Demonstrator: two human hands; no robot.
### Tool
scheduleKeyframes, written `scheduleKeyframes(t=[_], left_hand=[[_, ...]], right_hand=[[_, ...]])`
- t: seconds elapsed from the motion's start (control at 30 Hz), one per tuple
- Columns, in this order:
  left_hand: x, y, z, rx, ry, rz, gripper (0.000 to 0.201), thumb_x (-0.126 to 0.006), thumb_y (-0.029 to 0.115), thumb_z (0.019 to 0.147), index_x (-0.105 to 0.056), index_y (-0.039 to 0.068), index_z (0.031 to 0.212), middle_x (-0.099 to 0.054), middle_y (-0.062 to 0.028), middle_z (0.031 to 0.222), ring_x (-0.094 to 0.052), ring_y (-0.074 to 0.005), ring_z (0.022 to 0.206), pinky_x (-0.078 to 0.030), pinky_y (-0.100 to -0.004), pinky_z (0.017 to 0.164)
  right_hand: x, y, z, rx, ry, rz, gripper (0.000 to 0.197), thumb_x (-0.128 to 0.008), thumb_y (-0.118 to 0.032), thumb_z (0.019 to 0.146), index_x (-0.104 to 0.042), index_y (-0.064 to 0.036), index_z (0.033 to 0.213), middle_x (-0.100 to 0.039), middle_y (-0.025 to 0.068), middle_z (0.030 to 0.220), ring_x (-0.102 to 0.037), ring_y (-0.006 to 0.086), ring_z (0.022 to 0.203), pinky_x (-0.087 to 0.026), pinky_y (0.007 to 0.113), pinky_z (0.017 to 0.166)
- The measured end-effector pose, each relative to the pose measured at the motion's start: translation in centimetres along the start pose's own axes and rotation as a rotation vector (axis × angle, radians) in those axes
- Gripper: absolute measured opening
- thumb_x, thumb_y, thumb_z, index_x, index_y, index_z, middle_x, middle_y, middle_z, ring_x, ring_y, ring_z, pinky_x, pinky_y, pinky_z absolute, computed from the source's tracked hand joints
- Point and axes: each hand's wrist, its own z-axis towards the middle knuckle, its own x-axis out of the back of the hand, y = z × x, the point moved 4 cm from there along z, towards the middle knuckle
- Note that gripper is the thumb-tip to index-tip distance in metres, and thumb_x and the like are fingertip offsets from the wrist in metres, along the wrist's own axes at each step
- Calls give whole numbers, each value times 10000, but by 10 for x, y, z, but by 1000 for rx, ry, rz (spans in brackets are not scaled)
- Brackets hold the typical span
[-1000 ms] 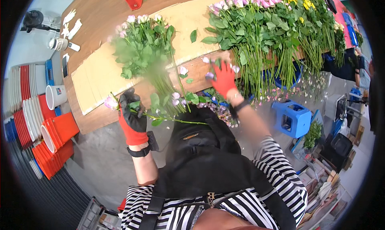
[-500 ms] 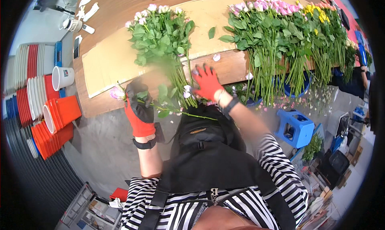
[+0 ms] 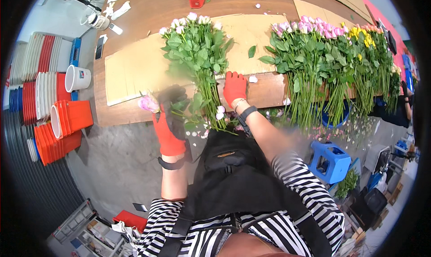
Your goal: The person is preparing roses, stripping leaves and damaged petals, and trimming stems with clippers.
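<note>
My left hand (image 3: 169, 120), in a red glove with dark palm and fingers, is closed around a rose (image 3: 148, 103). Its pink bloom sticks out to the left, and its leafy stem runs right toward a bunch of pale pink roses (image 3: 197, 55). That bunch lies on cardboard, its stems hanging over the table's near edge. Just right of those stems, my right hand (image 3: 235, 90), also gloved in red, has its fingers curled in at the table edge. Whatever may be inside these fingers is hidden.
More bunches of pink roses (image 3: 310, 55) and yellow flowers (image 3: 360, 36) line the right of the wooden table (image 3: 148, 15). A blue stool (image 3: 330, 162) stands on the floor at right. Orange buckets (image 3: 74, 124) are stacked at left. A person's arm (image 3: 407, 100) shows far right.
My right hand has gone from spread fingers to curled ones. The rose in my left hand has turned, its bloom now nearer the camera. The whole view has shifted slightly.
</note>
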Motion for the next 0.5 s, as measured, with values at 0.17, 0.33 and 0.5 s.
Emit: scheduleKeyframes(t=[0.17, 0.33, 0.5], left_hand=[[-8, 4, 4, 6, -36, 43, 281, -539, 232, 956, -599, 26, 1138, -647, -64, 931, -516, -82, 650, -384, -195, 508], [-24, -14, 11, 70, -36, 175, 222, -600, 197, 909, -639, 80, 1094, -658, 4, 916, -499, -41, 642, -369, -160, 535], [-65, -19, 16, 22, -162, 46, 255, -622, 104, 855, -655, 45, 1101, -666, 1, 891, -511, -50, 640, -355, -178, 529]], right_hand=[[-4, 83, -22, -522, -9, 888, 327, -565, -211, 862, -540, -61, 1152, -625, 159, 799, -593, 297, 693, -462, 416, 652], [74, 100, -64, -361, -13, 1481, 310, -569, -92, 869, -572, -42, 1175, -560, 2, 761, -500, 66, 587, -394, 230, 499], [132, 94, -119, -249, -90, 1550, 315, -546, -54, 847, -571, 15, 1154, -575, 15, 822, -526, 76, 689, -443, 230, 623]])
